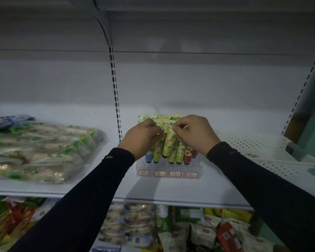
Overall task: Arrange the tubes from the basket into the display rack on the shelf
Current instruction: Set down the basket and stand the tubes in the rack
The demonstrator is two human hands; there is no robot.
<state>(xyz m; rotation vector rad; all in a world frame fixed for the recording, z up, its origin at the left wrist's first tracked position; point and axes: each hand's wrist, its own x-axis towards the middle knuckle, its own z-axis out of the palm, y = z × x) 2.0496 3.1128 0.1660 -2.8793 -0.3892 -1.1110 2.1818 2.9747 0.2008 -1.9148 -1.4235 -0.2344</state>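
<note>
Head view looks down at a clear display rack (168, 170) on the white shelf (198, 190), where both hands work over the upright tubes (178, 153). The left hand (141, 138) curls its grip around the tops of the left-side tubes, apparently steadying them so they do not tip. The right hand (194, 133) pinches the crimped top of a yellow-green tube (168, 142), which stands higher than its neighbours, likely being guided cap-down into a slot. The white perforated basket (262, 151) sits to the right on the same shelf; whether tubes remain inside I cannot tell.
</note>
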